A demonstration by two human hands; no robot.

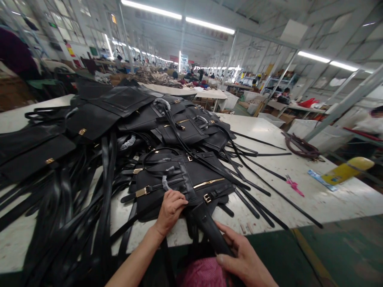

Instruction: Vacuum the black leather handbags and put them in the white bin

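Work is seeming barely begun: left hand [171,209] is pressing the nearest black bag [182,179], right hand [243,259] is gripping its strap [209,231], with a heap of bags [119,111] waiting beyond both hands.
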